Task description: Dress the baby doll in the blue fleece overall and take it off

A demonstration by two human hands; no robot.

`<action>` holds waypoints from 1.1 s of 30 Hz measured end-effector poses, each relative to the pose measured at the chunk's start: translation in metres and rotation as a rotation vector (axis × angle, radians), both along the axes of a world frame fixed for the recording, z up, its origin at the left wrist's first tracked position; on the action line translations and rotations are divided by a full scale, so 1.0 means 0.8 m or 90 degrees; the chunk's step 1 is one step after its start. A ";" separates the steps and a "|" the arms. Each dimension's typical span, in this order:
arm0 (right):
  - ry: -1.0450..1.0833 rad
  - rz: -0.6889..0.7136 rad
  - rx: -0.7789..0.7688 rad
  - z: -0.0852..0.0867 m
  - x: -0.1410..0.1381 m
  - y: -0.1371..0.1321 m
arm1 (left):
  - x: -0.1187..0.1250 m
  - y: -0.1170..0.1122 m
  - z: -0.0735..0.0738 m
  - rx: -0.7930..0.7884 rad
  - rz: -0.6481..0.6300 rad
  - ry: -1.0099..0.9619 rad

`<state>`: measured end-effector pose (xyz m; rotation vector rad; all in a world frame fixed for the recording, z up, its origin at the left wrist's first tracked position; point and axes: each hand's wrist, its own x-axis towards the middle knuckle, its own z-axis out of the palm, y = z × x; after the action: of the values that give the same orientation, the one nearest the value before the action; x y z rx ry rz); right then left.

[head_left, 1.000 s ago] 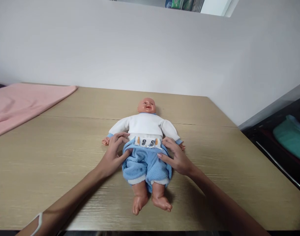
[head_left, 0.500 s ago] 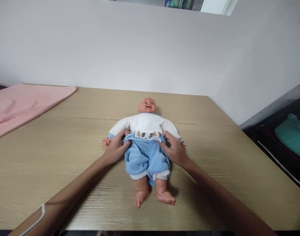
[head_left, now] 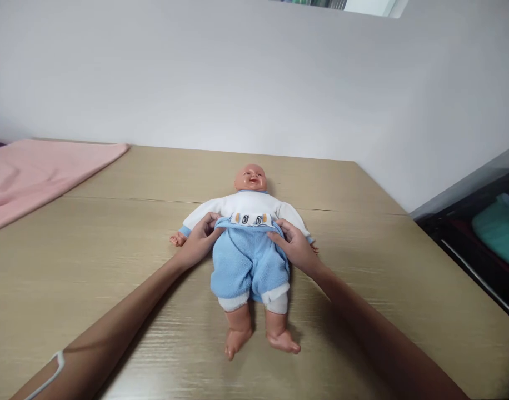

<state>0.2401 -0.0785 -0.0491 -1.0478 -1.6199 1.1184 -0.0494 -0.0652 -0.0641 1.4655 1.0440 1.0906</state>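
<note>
A baby doll (head_left: 250,178) lies on its back on the table, head toward the wall and bare feet toward me. It wears a white top (head_left: 248,203) with blue cuffs and fluffy blue pants (head_left: 233,261) with white leg cuffs. My left hand (head_left: 202,236) pinches the pants' waistband at the doll's hip on the left side. On the other side, my right hand (head_left: 294,241) grips the same waistband, thumb in front. Between my hands, part of a printed eye pattern shows on the white cloth just above the band.
The wooden table (head_left: 113,289) runs up to a pale wall (head_left: 238,78). At the far left lies a pink cloth (head_left: 41,172). Beyond the table's right edge stands something black with a green item (head_left: 500,230) in it.
Both hands have drawn the waistband slightly up the doll's belly, covering more of the printed pattern. The leg cuff on the right side now shows more white. The view has tilted slightly.
</note>
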 end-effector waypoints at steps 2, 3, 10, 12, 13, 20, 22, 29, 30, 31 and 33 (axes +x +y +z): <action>-0.017 -0.002 -0.006 0.004 0.004 -0.005 | -0.002 -0.006 0.002 -0.010 -0.003 0.016; -0.035 -0.004 -0.008 0.006 0.007 -0.009 | -0.004 -0.009 0.003 -0.009 -0.007 0.033; -0.088 0.075 -0.083 0.003 0.050 -0.027 | -0.023 -0.036 0.006 -0.020 -0.069 0.108; -0.059 0.110 -0.133 -0.006 0.055 -0.028 | -0.026 -0.041 0.008 -0.059 -0.097 0.079; -0.028 0.112 -0.157 -0.012 0.054 -0.029 | -0.027 -0.043 0.008 -0.078 -0.106 0.059; 0.193 -0.002 -0.267 -0.036 0.028 -0.033 | -0.022 -0.046 0.000 -0.218 -0.068 -0.103; 0.188 0.001 -0.259 -0.037 0.027 -0.029 | -0.021 -0.045 -0.003 -0.254 -0.082 -0.155; 0.053 0.024 -0.103 -0.018 0.038 -0.026 | -0.032 -0.036 0.002 -0.162 -0.042 -0.123; 0.024 0.020 -0.068 -0.012 0.037 -0.028 | -0.033 -0.036 0.006 -0.135 -0.040 -0.106; 0.000 0.012 -0.030 -0.007 0.036 -0.029 | -0.033 -0.035 0.010 -0.104 -0.039 -0.082; -0.023 -0.013 0.037 0.001 0.030 -0.029 | -0.031 -0.033 0.018 -0.039 -0.036 -0.031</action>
<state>0.2641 -0.1013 -0.0482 -1.0487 -1.6572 1.0384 -0.0739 -0.0915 -0.0497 1.4048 0.9889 1.0404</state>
